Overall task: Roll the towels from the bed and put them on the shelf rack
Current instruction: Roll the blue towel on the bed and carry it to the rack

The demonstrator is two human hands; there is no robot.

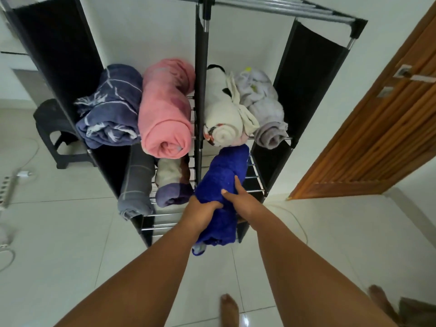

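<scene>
**Blue roll going onto the lower right shelf**

Rolled blue towel, long axis running away from the camera and slightly up-right, far end tucked under the upper tier, near end hanging off the front edge of the shelf rack with a loose corner drooping below. Resting over the metal bars of the lower right compartment.

Upper tier filled: navy patterned towel and pink towel on the left of the centre post, white towel and pale lilac towel on the right, all rolled with ends facing forward. Lower left compartment holding a grey checked towel and a cream-and-purple towel.

White tiled floor, white walls, wooden door ajar on the right, dark plastic stool behind the rack on the left, power strip and cable at the left edge. Bare toes visible at the bottom.

Left hand wrapped around the roll near its middle, grip closed on the blue towel. Right hand pressed against the roll's right side, fingers laid along the cloth, thumb over the top, also holding it.
</scene>
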